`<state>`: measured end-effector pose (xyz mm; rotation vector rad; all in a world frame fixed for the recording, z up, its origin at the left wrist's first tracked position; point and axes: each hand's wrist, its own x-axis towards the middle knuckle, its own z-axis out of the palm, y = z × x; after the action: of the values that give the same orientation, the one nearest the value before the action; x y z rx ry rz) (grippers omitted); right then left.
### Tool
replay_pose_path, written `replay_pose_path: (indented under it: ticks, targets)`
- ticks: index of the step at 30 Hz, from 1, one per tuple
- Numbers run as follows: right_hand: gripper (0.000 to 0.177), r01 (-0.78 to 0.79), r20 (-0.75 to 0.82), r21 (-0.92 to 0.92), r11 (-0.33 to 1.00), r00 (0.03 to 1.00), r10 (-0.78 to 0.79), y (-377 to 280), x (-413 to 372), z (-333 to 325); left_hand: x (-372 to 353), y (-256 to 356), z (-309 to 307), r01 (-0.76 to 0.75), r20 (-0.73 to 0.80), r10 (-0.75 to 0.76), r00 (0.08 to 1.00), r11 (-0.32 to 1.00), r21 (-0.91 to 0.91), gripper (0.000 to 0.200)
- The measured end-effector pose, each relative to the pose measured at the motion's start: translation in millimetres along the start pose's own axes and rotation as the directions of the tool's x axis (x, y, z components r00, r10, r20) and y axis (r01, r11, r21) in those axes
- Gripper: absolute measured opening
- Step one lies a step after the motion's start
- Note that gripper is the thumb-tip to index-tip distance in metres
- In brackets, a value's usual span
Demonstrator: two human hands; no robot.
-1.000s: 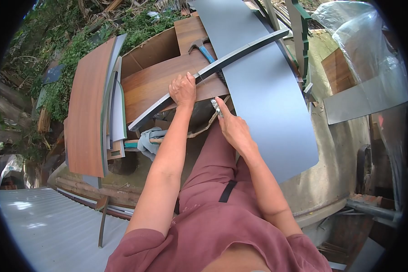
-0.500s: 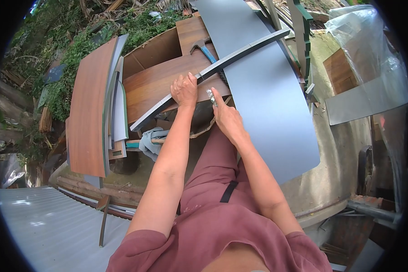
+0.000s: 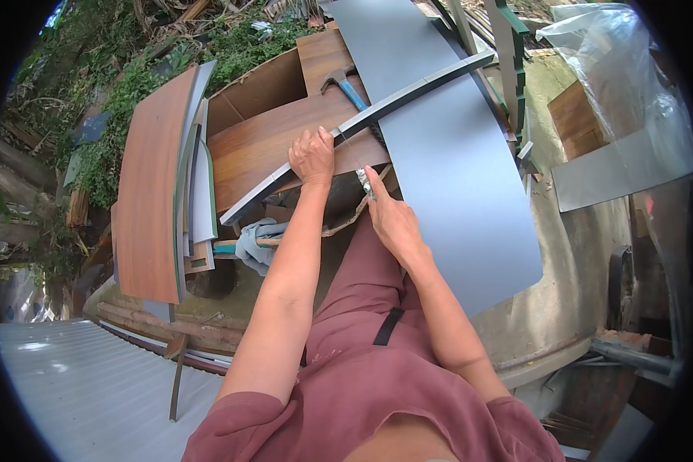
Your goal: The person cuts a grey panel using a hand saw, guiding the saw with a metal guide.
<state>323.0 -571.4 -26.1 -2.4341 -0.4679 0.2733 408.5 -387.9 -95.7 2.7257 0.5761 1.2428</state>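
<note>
A long, narrow grey strip [image 3: 408,98] lies slantwise over the wood-grain board and the grey panel [image 3: 462,177]. My left hand [image 3: 313,156] is closed around it near its middle, pressing it against the wood-grain board [image 3: 266,131]. In my right hand [image 3: 395,225] is what looks like a hacksaw blade [image 3: 363,182], its grip wrapped in silver. The thin blade reaches up to the strip just right of my left hand; its teeth are too fine to make out. Beyond the strip, a claw hammer [image 3: 349,89] with a blue handle rests on the board.
Several boards [image 3: 158,185] stand stacked on the left, beside an open cardboard box [image 3: 258,88]. A pale blue cloth [image 3: 259,245] hangs below the strip's near end. Upright green-edged panels [image 3: 512,69] stand at the back right, and clear plastic sheeting [image 3: 612,69] drapes farther right.
My right hand has drawn back towards my body with the blade, and more of the thin blade shows. My left hand and the strip have stayed nearly in place.
</note>
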Motion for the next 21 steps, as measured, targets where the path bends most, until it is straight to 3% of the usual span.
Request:
replay_pose_path:
  ticks: [21]
  targets:
    - [0.052, 0.01, 0.029, 0.0, 1.0, 1.0, -0.01, -4, 33, -12, 8, -5, 14, 0.058, 0.01, -0.058, 0.998, 0.998, 0.007, 0.038]
